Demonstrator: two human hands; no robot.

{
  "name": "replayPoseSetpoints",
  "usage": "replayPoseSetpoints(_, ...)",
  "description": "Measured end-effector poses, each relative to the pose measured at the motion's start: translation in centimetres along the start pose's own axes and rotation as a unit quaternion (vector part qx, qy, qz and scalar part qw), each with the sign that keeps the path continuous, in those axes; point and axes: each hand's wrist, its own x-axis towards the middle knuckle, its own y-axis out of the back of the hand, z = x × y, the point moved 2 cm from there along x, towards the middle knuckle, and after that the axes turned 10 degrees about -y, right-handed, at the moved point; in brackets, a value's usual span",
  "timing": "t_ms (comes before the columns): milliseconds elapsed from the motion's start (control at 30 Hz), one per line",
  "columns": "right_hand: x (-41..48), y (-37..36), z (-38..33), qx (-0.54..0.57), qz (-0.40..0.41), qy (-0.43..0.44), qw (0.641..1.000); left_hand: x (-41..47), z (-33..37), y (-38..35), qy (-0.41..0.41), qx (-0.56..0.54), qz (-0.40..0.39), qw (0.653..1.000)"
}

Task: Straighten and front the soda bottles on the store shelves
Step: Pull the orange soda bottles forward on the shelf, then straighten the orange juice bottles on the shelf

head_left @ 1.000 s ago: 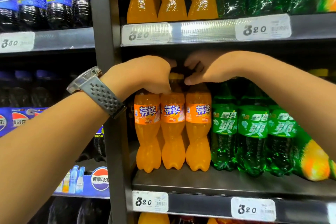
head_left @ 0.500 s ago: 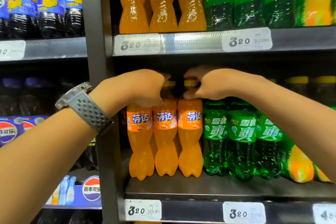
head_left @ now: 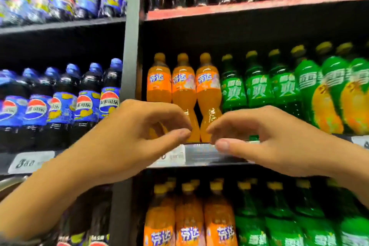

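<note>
Curling loosely, the fingers (head_left: 175,118) of the left hand (head_left: 131,140) bend toward its straight thumb and close on nothing I can see. The right hand (head_left: 279,142) mirrors it, knuckles arched, thumb pointing inward, also holding nothing. The two thumb tips lie near each other with a narrow gap between.

Behind that gap stand three orange soda bottles (head_left: 184,90), upright in a tight row with labels facing out. They are glossy clear plastic with pinched waists, rounded shoulders and orange caps. The left fingers cover the lower part of the leftmost bottle; whether they touch it cannot be told. The other two bottles' waists show just above both hands.

The bottles' feet sit at the shelf edge (head_left: 201,156), a shiny clear strip bearing a white price tag (head_left: 173,156). A grey upright post (head_left: 130,46) stands just beside the leftmost bottle. Green soda bottles (head_left: 257,86) with yellow caps press against the right one, so the row has no side room. Dark open space lies above the caps. Past the post, dark cola bottles (head_left: 85,104) with blue labels line the next bay, blurred.
</note>
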Motion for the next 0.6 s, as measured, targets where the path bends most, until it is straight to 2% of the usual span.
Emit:
replayPoseSetpoints(100,2.8,2.2,0.1,-0.037,0.125,0.004,0.991,1.7,-2.4,1.5,0.021,0.097,0.089,0.991)
replayPoseSetpoints(233,7.6,4.6,0.9,-0.127,0.205,-0.009,0.970,4.9,-6.4,2.7,0.043,0.235,0.085,0.967)
replayPoseSetpoints(333,11.5,5.7,1.2,-0.152,0.209,-0.018,0.966,8.2,-9.1,3.4,0.046,0.289,0.061,0.954)
replayPoseSetpoints(433,15.3,5.9,1.2,-0.182,0.192,-0.032,0.964,11.5,-11.2,3.4,0.064,0.327,-0.001,0.943)
replayPoseSetpoints(600,20.1,5.0,1.6,-0.201,0.170,-0.054,0.963,14.9,-13.0,2.8,0.066,0.439,-0.108,0.889)
